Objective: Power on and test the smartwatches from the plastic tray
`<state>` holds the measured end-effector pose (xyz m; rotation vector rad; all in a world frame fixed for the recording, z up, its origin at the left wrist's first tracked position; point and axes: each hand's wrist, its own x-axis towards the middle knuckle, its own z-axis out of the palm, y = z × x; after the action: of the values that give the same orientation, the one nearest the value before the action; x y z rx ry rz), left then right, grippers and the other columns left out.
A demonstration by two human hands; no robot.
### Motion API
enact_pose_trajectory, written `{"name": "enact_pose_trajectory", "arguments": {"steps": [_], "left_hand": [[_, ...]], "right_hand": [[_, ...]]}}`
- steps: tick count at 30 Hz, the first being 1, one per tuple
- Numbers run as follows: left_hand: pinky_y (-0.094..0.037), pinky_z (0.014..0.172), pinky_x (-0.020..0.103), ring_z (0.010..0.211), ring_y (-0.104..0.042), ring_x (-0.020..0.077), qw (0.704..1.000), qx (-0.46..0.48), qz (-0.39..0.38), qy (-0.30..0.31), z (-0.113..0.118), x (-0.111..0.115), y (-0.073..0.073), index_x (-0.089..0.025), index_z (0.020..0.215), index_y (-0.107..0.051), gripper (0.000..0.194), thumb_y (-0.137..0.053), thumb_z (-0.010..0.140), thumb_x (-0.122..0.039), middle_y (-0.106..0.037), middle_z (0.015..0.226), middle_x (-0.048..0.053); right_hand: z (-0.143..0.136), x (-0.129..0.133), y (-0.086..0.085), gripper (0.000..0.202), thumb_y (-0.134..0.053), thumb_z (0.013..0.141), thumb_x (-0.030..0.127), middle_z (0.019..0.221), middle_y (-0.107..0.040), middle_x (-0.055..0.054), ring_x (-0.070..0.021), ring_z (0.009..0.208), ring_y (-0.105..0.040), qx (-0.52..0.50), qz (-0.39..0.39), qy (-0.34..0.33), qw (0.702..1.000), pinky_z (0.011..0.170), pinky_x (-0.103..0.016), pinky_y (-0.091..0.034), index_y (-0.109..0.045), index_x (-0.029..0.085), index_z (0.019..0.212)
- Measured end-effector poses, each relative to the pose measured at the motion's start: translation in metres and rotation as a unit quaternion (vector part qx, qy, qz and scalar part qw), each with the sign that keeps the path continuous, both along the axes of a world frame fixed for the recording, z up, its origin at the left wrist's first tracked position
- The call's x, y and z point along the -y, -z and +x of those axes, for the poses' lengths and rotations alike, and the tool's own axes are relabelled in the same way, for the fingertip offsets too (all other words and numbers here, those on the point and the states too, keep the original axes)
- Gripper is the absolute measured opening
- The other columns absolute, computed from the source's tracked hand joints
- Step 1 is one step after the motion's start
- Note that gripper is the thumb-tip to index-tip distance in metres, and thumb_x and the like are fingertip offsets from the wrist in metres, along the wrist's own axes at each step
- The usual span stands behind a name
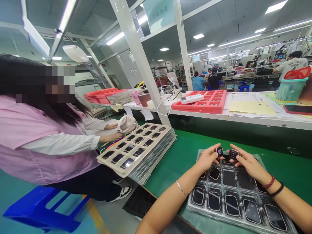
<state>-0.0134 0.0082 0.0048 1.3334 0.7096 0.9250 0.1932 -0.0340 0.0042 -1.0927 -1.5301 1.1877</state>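
The green bench (186, 146) stretched out before you, and a tall stack of trays (156, 151) stood on it to your left, near a co-worker in pink. Smaller than that stack, the clear plastic tray (214, 215) lay under your forearms, with square watches (214, 173) in several of its pockets. Your left hand (208, 156) and right hand (247, 162) met over its far edge, each pinching one small piece, the two pieces apart. The right held a dark watch body (233, 154); the left, a smaller dark piece (219, 151) with a pale patterned label. Both looked light and stiff, the glossy surfaces likely slippery and easily scratched, so the side edges seemed the safest place to grip.
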Motion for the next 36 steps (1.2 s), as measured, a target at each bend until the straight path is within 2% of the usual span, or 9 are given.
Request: {"name": "enact_pose_trajectory", "arguments": {"steps": [4,7,9,11,16,23,31,36], "left_hand": [[-0.046,0.054,0.019,0.073,-0.066,0.0154,1.0,0.006,0.006,0.005,0.0,-0.003,0.006,-0.019,0.129,-0.048,0.06,-0.065,0.073,-0.033,-0.059,0.106,0.01],[-0.044,0.05,0.018,0.063,-0.065,0.0118,1.0,0.0,0.009,0.008,0.0,-0.004,0.007,-0.02,0.129,-0.046,0.063,-0.067,0.071,-0.03,-0.057,0.105,0.009],[-0.042,0.048,0.018,0.055,-0.062,0.0084,1.0,-0.008,0.013,0.013,-0.001,-0.004,0.006,-0.021,0.13,-0.043,0.064,-0.067,0.071,-0.028,-0.056,0.105,0.009],[-0.04,0.046,0.017,0.051,-0.06,0.006,1.0,-0.016,0.017,0.02,-0.002,-0.002,0.004,-0.021,0.13,-0.042,0.064,-0.067,0.071,-0.027,-0.056,0.104,0.008],[-0.04,0.046,0.017,0.048,-0.056,0.0037,0.998,-0.032,0.039,0.036,-0.002,0.002,0.0,-0.021,0.127,-0.044,0.059,-0.067,0.072,-0.028,-0.056,0.104,0.008],[-0.042,0.048,0.018,0.05,-0.056,0.0033,0.997,-0.036,0.047,0.047,-0.002,0.005,-0.002,-0.02,0.124,-0.045,0.058,-0.068,0.072,-0.034,-0.056,0.104,0.009],[-0.043,0.05,0.02,0.05,-0.055,0.0037,0.996,-0.04,0.048,0.055,-0.002,0.008,-0.004,-0.019,0.121,-0.046,0.056,-0.068,0.072,-0.034,-0.056,0.104,0.009],[-0.044,0.05,0.019,0.051,-0.054,0.0031,0.996,-0.038,0.049,0.059,-0.002,0.009,-0.006,-0.018,0.12,-0.047,0.055,-0.068,0.072,-0.034,-0.056,0.103,0.008]], "right_hand": [[0.004,-0.002,0.004,0.059,-0.054,0.085,0.042,0.114,-0.058,-0.011,-0.0219,0.084,-0.06,-0.005,0.002,0.0,1.0,0.069,-0.035,-0.052,-0.038,0.021,0.138],[0.006,-0.005,0.009,0.058,-0.06,0.083,0.042,0.085,-0.062,-0.005,-0.0184,0.073,-0.057,0.015,0.004,0.0,1.0,0.065,-0.032,-0.048,-0.042,0.019,0.133],[0.007,-0.006,0.011,0.054,-0.061,0.082,0.042,0.067,-0.055,0.001,-0.0153,0.063,-0.051,0.032,-0.001,-0.006,0.999,0.059,-0.028,-0.044,-0.046,0.018,0.128],[0.007,-0.006,0.012,0.051,-0.061,0.081,0.043,0.061,-0.047,0.005,-0.013,0.056,-0.044,0.042,-0.007,-0.007,0.999,0.053,-0.026,-0.038,-0.047,0.018,0.124],[0.006,-0.005,0.01,0.052,-0.062,0.08,0.045,0.055,-0.037,0.008,-0.0113,0.05,-0.036,0.057,-0.009,-0.014,0.998,0.047,-0.024,-0.029,-0.047,0.018,0.122],[0.003,-0.001,0.002,0.05,-0.064,0.077,0.048,0.059,-0.051,0.002,-0.0156,0.054,-0.048,0.062,0.01,-0.014,0.998,0.053,-0.028,-0.042,-0.056,0.018,0.116],[0.002,-0.001,0.003,0.052,-0.064,0.076,0.049,0.057,-0.047,0.004,-0.0132,0.05,-0.042,0.07,0.014,-0.024,0.997,0.048,-0.026,-0.038,-0.056,0.019,0.118],[0.002,-0.001,0.003,0.054,-0.067,0.074,0.049,0.061,-0.052,0.002,-0.013,0.051,-0.043,0.061,0.016,-0.024,0.998,0.049,-0.026,-0.039,-0.056,0.019,0.118]]}}
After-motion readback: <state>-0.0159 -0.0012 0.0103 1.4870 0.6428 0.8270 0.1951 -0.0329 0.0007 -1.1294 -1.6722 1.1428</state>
